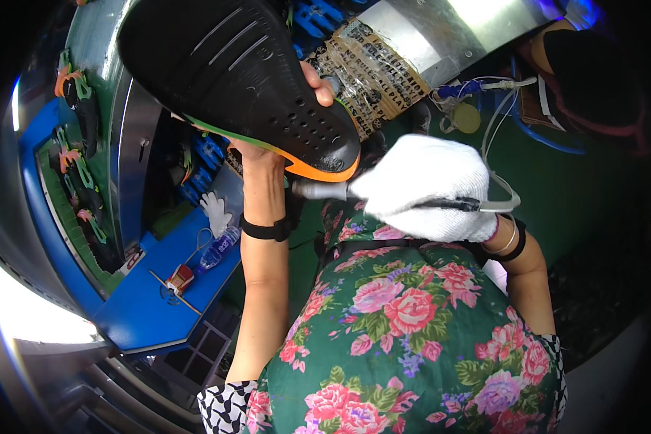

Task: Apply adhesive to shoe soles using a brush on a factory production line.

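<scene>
My bare left hand (317, 84) grips a black insole-shaped piece (267, 94) from behind; the fingertips curl over its right edge. Long slots cross its wide end and small round holes dot its narrow end. Orange and green trim (318, 171) runs along its lower side. In a white knit glove, my right hand (430, 184) is closed around a slim tool (322, 190) with a pale, blurred barrel. The tip is just below the orange trim; whether it touches cannot be made out. A pale hose or cable (510, 195) trails from the tool's back end.
A blue table (134, 315) on the left carries a bottle (217, 249), a white glove (215, 212) and a small red item with a stick. Curved racks (69, 195) hold several black, orange and green pieces. Ahead is a metal surface (448, 47) with taped cardboard (372, 72); cables hang at right.
</scene>
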A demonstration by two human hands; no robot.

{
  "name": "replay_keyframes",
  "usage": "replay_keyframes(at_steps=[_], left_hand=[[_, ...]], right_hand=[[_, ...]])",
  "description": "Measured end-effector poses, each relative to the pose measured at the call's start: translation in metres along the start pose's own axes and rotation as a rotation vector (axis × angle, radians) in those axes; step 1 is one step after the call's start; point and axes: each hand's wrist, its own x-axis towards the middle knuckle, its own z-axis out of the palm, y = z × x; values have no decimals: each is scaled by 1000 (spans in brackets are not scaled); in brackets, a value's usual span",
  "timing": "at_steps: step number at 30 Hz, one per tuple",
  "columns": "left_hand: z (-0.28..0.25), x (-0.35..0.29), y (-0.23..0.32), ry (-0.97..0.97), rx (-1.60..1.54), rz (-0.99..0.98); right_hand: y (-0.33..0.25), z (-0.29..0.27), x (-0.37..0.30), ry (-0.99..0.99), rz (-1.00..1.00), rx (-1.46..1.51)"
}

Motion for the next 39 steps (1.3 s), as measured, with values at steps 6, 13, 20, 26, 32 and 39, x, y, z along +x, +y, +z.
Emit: replay_keyframes(at_steps=[6, 13, 20, 26, 32, 39], left_hand=[[9, 6, 2, 97, 141, -99], [8, 15, 0, 35, -23, -163], [-1, 10, -9, 16, -37, -396], [25, 23, -14, 295, 504, -569], [5, 16, -13, 284, 280, -593], [-3, -1, -20, 409, -190, -505]], right_hand=[[15, 15, -7, 21, -196, -358], [11, -3, 1, 8, -192, -334], [18, -11, 0, -233, -133, 55], [23, -13, -5, -324, -214, -380], [27, -12, 0, -229, -194, -321], [9, -24, 16, 73, 210, 92]])
